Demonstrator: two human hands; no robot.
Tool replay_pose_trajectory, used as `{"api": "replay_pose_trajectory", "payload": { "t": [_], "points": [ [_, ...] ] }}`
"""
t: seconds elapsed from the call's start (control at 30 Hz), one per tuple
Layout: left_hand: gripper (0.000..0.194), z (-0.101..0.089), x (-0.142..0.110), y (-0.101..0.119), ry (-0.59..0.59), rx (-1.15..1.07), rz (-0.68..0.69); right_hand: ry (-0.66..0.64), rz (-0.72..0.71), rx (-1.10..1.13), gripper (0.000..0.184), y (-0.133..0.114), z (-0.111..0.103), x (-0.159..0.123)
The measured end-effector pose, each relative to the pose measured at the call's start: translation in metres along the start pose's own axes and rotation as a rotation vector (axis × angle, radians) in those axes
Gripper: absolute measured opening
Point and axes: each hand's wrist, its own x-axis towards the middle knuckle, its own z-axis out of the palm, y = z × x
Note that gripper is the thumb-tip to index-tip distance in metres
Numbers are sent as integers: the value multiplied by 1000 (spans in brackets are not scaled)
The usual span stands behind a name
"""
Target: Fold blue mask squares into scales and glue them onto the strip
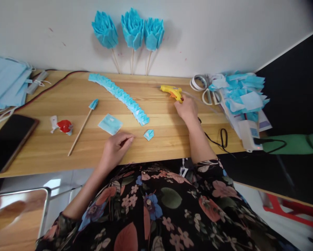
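My right hand (188, 108) is closed round the handle of a yellow hot glue gun (169, 89), which lies on the table with its nozzle to the left. My left hand (117, 148) rests at the table's front with its fingers curled in and nothing visible in them. Just beyond it lies a flat light-blue square (110, 124); to its right is a small folded blue piece (149, 134). A long curved row of overlapping folded blue pieces (120, 96) stretches behind. Further left, a wooden stick (80, 130) carries a small blue bud (93, 104) at its tip.
Three blue flowers (132, 29) on sticks stand against the wall. Leftward are face masks (7, 83), a phone (11, 141) and a red-wrapped item (65, 126). At right are tape (198, 83), scissors (211, 97), blue scraps (245, 92), a white power strip (249, 134) and a black cord (221, 139).
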Motion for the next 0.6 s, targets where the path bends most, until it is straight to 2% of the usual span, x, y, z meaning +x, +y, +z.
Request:
{"api": "replay_pose_trajectory", "payload": {
  "t": [0.07,0.2,0.33,0.4,0.43,0.5,0.53,0.6],
  "points": [
    [20,0,0,0,-5,2,3,46,-14,88,30,8,1,-2],
    [19,0,1,2,-8,11,2,215,-66,295,39,18,-5,-15],
    [21,-7,4,9,-70,52,52,354,-159,606,38,23,-26,-38],
    [22,-12,9,12,-105,101,110,370,-148,768,37,24,-38,-53],
    [23,-15,12,13,-113,138,138,330,-132,841,35,25,-43,-61],
    [25,-20,22,13,-127,226,167,110,-99,962,24,25,-49,-76],
    [26,-23,29,13,-150,274,173,-8,-77,1007,23,25,-50,-83],
    [27,-26,43,12,-204,385,187,-130,-39,1077,26,25,-52,-96]
  ]
}}
